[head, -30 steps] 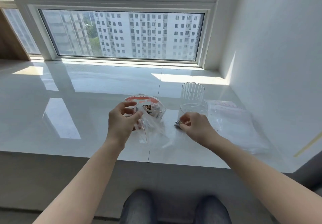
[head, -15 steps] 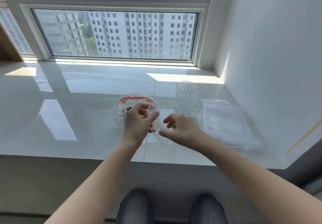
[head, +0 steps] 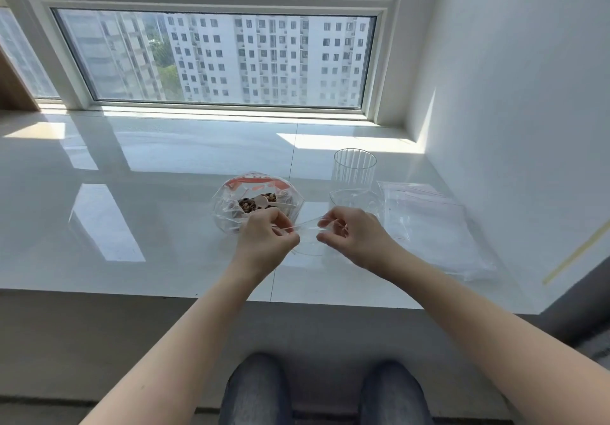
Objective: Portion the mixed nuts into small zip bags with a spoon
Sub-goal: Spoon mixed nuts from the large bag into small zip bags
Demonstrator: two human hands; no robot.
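So, going left to right on the white windowsill (head: 138, 173): around the middle, toward the front edge, sits a big clear bag with a red zip strip (head: 257, 201), wide open, with the mixed nuts (head: 248, 205) inside and a white plastic spoon (head: 264, 201) lying on top of them. Just in front of it, the left hand (head: 265, 243) has its fingers curled, pinching one end of a small zip bag (head: 305, 238) by its top edge. The right hand (head: 355, 239) pinches the other end the same way, so the little bag is stretched between the two hands, just above the sill near the front edge. Can't tell whether it's got anything in it. Behind the right hand stands an upright ribbed clear cup (head: 355, 170), and off toward the right end, by the wall, lies a flat stack of clear zip bags (head: 429, 223).
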